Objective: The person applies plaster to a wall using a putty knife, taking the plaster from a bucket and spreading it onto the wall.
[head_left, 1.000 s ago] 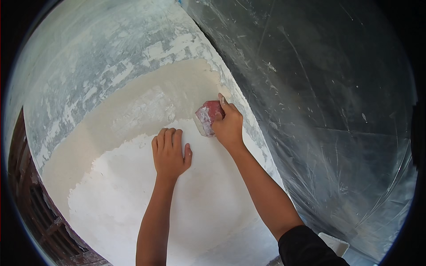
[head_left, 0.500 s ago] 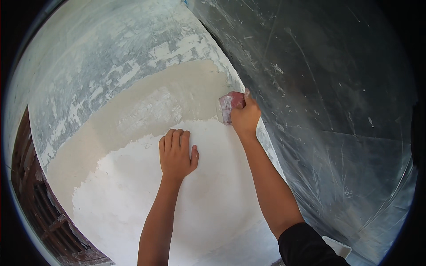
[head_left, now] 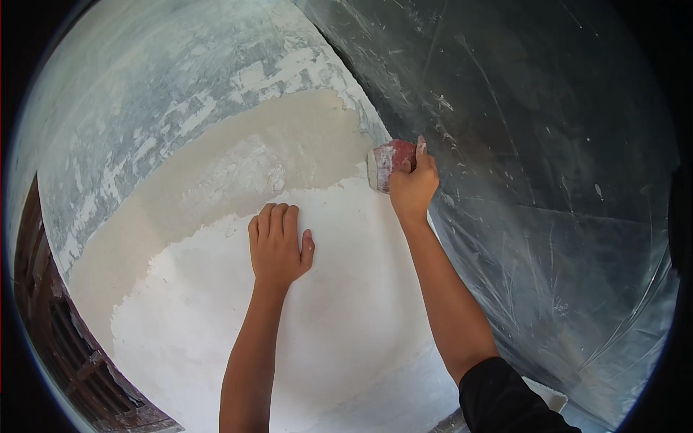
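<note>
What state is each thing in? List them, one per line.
Left hand: flat, palm pressed on the white plastered surface.
Right hand: closed around the red scraper.
Red scraper: held, smeared with white, at the surface's right edge.
Plastered surface: white lower part, beige band above, patchy grey top.
Plastic sheet: hanging at right, creased, spattered with white.
</note>
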The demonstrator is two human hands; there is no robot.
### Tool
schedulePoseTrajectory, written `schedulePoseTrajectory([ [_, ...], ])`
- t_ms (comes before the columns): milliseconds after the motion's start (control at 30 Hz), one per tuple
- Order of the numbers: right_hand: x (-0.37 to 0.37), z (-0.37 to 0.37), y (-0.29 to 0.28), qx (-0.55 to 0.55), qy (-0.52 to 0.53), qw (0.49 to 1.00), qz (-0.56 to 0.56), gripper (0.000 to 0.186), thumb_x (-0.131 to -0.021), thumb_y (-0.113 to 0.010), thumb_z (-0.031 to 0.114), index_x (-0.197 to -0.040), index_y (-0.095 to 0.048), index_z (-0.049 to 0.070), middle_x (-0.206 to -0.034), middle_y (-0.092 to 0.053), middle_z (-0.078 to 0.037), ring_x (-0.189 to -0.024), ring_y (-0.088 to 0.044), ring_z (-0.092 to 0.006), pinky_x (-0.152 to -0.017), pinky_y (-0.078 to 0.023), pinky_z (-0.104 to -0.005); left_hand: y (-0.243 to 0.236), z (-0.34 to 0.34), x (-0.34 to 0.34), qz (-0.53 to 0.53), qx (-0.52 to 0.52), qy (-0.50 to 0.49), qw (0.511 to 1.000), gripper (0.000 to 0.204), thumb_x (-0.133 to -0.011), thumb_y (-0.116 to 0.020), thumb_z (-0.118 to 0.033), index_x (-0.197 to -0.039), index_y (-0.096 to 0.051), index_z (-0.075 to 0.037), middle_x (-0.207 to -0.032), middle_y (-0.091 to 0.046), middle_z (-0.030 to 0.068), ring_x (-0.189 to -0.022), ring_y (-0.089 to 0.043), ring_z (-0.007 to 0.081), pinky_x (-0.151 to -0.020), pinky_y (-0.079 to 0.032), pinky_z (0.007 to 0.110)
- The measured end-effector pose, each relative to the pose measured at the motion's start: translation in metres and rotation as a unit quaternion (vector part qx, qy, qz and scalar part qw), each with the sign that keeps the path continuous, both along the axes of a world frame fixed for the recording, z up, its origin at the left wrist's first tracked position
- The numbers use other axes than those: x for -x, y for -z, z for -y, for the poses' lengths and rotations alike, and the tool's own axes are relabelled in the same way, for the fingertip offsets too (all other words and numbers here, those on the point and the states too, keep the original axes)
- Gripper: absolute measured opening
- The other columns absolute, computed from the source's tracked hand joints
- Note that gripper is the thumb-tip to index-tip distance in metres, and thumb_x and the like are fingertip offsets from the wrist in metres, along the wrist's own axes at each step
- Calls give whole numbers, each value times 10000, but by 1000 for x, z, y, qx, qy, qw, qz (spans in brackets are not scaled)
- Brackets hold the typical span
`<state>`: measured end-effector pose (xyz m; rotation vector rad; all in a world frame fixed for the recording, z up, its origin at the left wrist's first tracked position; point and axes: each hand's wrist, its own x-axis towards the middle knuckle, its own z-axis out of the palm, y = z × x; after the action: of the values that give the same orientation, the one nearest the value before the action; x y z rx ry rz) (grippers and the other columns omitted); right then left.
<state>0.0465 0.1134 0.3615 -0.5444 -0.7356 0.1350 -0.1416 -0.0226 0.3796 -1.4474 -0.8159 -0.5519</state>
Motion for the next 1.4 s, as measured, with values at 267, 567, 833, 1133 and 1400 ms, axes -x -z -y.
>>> schedulePoseTrajectory([
  [267, 21, -2, -8, 41, -62, 996, 53, 527, -765, -544, -25, -1288, -520, -83, -984, -617, -291, -931, -615, -425, -837, -488, -458, 0, -5, 0, -10, 0, 14, 1000, 389, -773, -567, -222, -1103, -552, -15, -1099, -558, 136, -1091, -498, 320, -909, -368, 428],
  [567, 27, 31, -11, -69, -100, 986, 112, 540, -786, -562, -44, -1324, -513, -40, -957, -594, -221, -877, -617, -351, -792, -485, -402, 2, -3, 1, 2, 15, 9, 1000, 403, -764, -577, -201, -1118, -537, -12, -1112, -547, 149, -1119, -483, 342, -933, -355, 445],
  [833, -10, -6, 42, 62, -15, 998, -22, 550, -774, -542, -60, -1322, -520, -32, -1013, -609, -213, -925, -614, -350, -837, -484, -403, 1, -1, -1, 0, 18, 3, 1000, 389, -770, -575, -194, -1115, -541, -18, -1106, -550, 139, -1109, -492, 324, -930, -361, 440],
  [1133, -25, 25, 83, 112, -85, 988, 61, 527, -825, -538, -34, -1350, -491, -23, -1117, -610, -231, -1020, -606, -352, -922, -459, -385, 9, -6, -4, -32, 39, 23, 998, 334, -772, -579, -132, -1091, -558, -35, -1088, -554, 116, -1092, -497, 297, -912, -366, 435],
  [1400, -40, 49, 156, 192, -121, 971, 72, 508, -834, -575, 11, -1336, -504, -26, -1111, -640, -232, -1019, -635, -322, -915, -471, -356, 102, -25, -38, -15, 179, 153, 972, 238, -731, -599, -85, -966, -582, -50, -934, -566, 90, -973, -529, 269, -825, -399, 406],
])
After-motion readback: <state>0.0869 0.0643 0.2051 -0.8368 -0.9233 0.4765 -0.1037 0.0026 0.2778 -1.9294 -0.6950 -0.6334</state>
